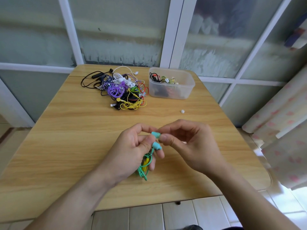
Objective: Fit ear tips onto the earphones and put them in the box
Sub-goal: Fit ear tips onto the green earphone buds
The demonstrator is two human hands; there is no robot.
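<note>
Both hands work above the near half of the wooden table [69, 123]. Left hand [131, 150] curls round a bundle of teal earphones [146, 161], cable hanging below the palm, one earbud [157, 145] free beside the thumb. Right hand [187, 143] pinches the other earbud [156, 134] between thumb and forefinger. Loose white ear tip [182, 111] lies farther back. Translucent box [171, 83], with earphones inside, stands just right of the tangled pile [119, 87].
</note>
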